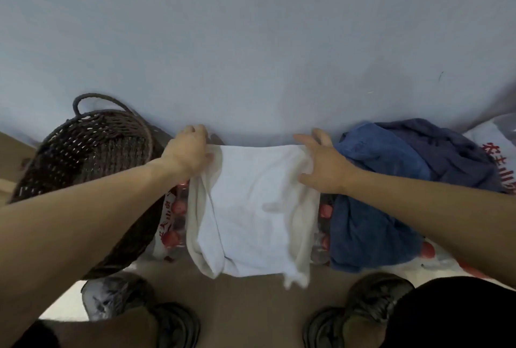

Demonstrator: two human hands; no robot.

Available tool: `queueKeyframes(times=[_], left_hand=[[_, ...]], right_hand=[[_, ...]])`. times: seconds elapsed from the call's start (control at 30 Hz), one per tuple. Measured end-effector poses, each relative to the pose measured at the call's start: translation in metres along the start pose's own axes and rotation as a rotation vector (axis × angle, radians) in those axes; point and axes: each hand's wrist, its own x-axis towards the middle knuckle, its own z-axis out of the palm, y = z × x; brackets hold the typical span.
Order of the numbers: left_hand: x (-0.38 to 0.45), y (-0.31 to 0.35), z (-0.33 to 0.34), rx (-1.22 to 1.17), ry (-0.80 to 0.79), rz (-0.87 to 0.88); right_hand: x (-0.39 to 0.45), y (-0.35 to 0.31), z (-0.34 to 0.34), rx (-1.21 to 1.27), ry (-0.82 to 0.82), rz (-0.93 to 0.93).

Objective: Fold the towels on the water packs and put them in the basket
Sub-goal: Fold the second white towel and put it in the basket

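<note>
Hands [190, 152] — white towel [251, 208] (creased)

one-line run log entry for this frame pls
step: folding white towel on water packs | left hand: grips far-left edge | right hand: fingers spread on far-right edge | blue towels: unfolded | basket: left

Both bare forearms reaching forward and slightly inward from the lower corners, left forearm [83, 208] and right forearm [435, 216] stretched nearly straight. Left hand [190, 152] knuckles up, fingers curled under and thumb tucked, gripping cloth at the far left corner. Right hand [324, 163] palm down, fingers [307, 141] spread and fairly straight, thumb out toward the near side, pressing flat at the far right corner.
</note>
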Motion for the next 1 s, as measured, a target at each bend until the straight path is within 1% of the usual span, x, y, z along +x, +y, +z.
queueKeyframes(times=[0.07,0.1,0.17,0.23,0.3,0.37,0.4,0.47,0.6,0.7,0.83,1.0], left_hand=[[-0.037,0.009,0.003,-0.127,0.171,-0.017],[-0.058,0.013,0.006,-0.2,0.229,-0.018],[-0.101,0.019,0.017,-0.34,0.25,-0.054],[-0.139,0.02,0.032,-0.486,0.222,-0.17],[-0.17,0.017,0.048,-0.602,0.251,-0.318],[-0.193,0.015,0.065,-0.688,0.292,-0.374],[-0.204,0.015,0.074,-0.712,0.3,-0.356],[-0.22,0.012,0.089,-0.706,0.288,-0.29],[-0.236,0.001,0.117,-0.646,0.255,-0.254],[-0.235,-0.001,0.129,-0.626,0.272,-0.224],[-0.225,-0.001,0.131,-0.58,0.305,-0.132],[-0.214,-0.005,0.128,-0.537,0.386,-0.15]], right_hand=[[-0.003,-0.004,-0.002,0.032,0.039,-0.091],[-0.004,-0.009,-0.003,0.041,0.067,-0.133],[-0.003,-0.021,-0.006,-0.016,0.082,-0.185],[0.001,-0.039,-0.007,-0.089,0.007,-0.211],[0.005,-0.065,-0.005,-0.174,-0.112,-0.257],[0.015,-0.091,0.004,-0.322,-0.216,-0.325],[0.023,-0.105,0.012,-0.393,-0.264,-0.341],[0.038,-0.131,0.032,-0.434,-0.299,-0.36],[0.062,-0.163,0.074,-0.279,-0.216,-0.348],[0.072,-0.158,0.095,-0.211,-0.122,-0.319],[0.079,-0.142,0.104,-0.031,-0.071,-0.296],[0.08,-0.142,0.122,-0.067,0.035,-0.278]])
